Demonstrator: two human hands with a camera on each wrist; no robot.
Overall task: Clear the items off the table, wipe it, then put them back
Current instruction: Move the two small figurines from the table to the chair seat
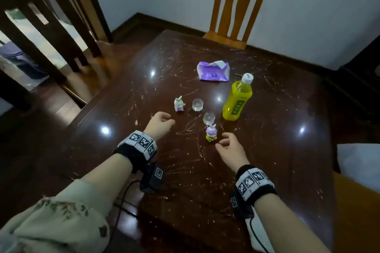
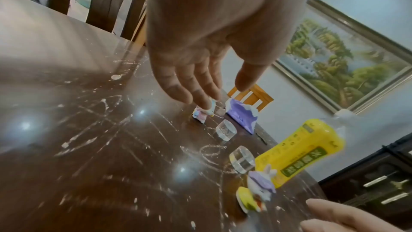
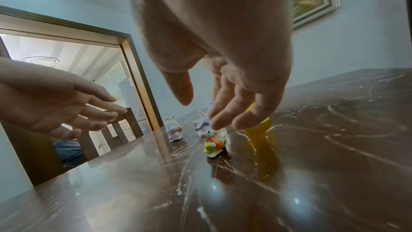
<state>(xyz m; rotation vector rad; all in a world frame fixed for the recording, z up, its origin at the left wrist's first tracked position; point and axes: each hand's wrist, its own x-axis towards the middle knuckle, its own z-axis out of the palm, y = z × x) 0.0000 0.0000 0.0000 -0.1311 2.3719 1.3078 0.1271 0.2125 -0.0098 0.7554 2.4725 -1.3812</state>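
Note:
The dark wooden table (image 1: 257, 150) is streaked with white marks. On it stand a pink rabbit figurine (image 1: 179, 104), a purple rabbit figurine holding a carrot (image 1: 211, 133), two clear glass cylinders (image 1: 197, 104) (image 1: 209, 118), a yellow drink bottle (image 1: 238, 98) and a purple tissue pack (image 1: 213, 71). My left hand (image 1: 162, 124) hovers just short of the pink rabbit (image 2: 201, 114), fingers relaxed and empty. My right hand (image 1: 228, 145) hovers beside the purple rabbit (image 3: 211, 138), fingers spread, touching nothing.
A light wooden chair (image 1: 236, 6) stands at the table's far edge and a dark chair (image 1: 41, 16) at the far left. A white object (image 1: 359, 162) lies at the right edge. A dark cabinet (image 2: 379, 183) stands beyond the table.

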